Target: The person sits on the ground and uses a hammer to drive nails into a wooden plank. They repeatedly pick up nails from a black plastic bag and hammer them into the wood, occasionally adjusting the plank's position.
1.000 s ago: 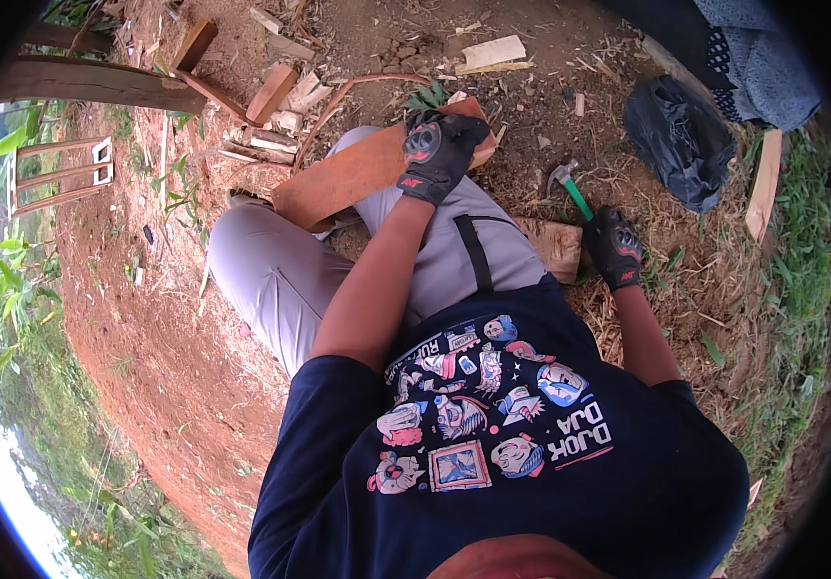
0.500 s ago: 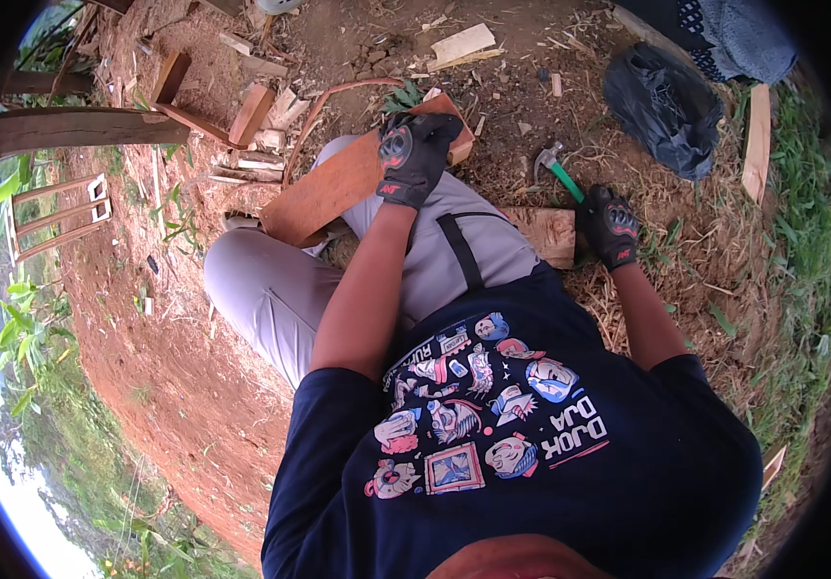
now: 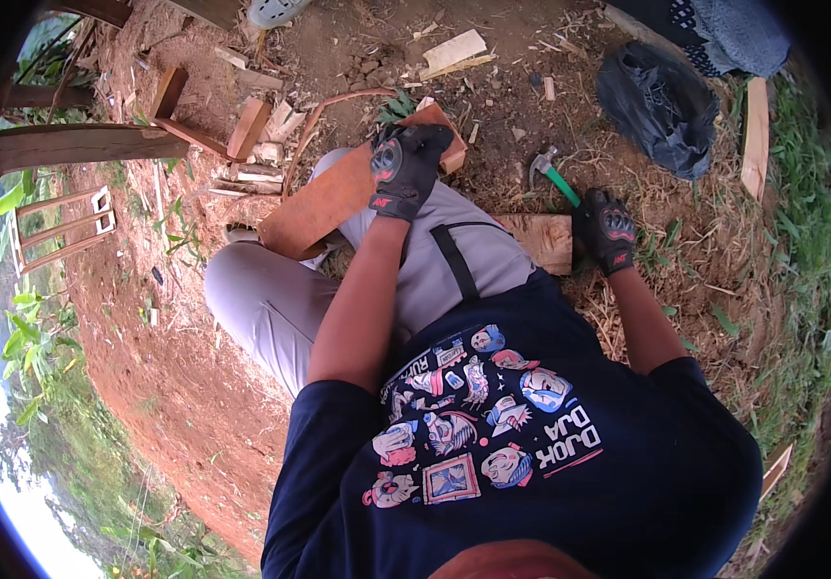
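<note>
A reddish-brown wooden board (image 3: pixel 314 205) lies slantwise across my legs. My left hand (image 3: pixel 406 169), in a black glove, is closed over the board near its far right end; its fingertips are partly hidden. To the right, my gloved right hand (image 3: pixel 608 230) grips a hammer (image 3: pixel 560 183) by its green handle, low over the ground. The hammer's metal head points away from me. Between my thigh and the right hand, a thick wooden block (image 3: pixel 545 241) rests on the ground, partly covered by my leg.
A black plastic bag (image 3: pixel 658 111) lies at the far right, with a pale plank (image 3: pixel 755 140) beyond it. Wood offcuts (image 3: pixel 456 50) are scattered ahead. Joined brown timber pieces (image 3: pixel 191 130) and a long beam (image 3: pixel 78 147) are on the left. A pale shoe (image 3: pixel 275 10) shows at the top.
The view has shifted slightly, and more of the pale shoe at the top shows. Both hands keep their holds on the board and the hammer, with hardly any movement.
</note>
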`<state>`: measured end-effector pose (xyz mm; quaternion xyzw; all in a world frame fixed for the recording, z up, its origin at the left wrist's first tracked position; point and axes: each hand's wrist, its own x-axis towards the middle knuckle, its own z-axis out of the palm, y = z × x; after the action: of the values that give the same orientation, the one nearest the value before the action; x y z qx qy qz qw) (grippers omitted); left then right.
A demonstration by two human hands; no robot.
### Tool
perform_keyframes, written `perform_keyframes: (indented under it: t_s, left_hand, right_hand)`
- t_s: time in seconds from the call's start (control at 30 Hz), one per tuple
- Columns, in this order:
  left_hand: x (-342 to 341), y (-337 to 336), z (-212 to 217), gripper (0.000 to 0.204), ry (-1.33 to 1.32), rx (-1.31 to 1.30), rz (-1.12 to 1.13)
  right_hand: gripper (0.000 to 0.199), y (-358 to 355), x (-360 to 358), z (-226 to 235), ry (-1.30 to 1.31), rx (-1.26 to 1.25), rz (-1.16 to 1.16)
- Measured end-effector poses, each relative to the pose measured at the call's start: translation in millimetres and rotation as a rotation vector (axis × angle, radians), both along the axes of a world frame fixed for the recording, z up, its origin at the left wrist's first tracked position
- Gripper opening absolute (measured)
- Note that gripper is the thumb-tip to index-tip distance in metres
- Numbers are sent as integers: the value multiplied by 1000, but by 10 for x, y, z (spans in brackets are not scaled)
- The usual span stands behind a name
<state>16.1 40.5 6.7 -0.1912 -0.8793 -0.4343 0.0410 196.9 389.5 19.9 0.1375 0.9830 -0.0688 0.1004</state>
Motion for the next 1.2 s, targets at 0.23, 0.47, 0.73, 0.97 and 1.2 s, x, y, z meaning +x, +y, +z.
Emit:
perform_keyframes:
  t_s: [0.23, 0.47, 0.73, 0.97, 1.2]
  left_hand:
    - [29, -25, -66, 20, 69, -27, 15]
    - [25, 47, -45, 16, -14, 52, 77]
    - [45, 16, -11, 17, 88, -35, 51]
    - [-3, -36, -76, 15, 53, -67, -45]
    - [57, -55, 126, 17, 107, -46, -33]
  right_hand:
    - [27, -45, 31, 41, 42, -6, 17]
    - [24, 21, 13, -57, -43, 56, 84]
    - [21, 28, -246, 435, 33, 43, 129]
    - [25, -379, -542, 842, 148, -187, 56]
    - [31, -1119, -512, 1444, 155, -552, 150]
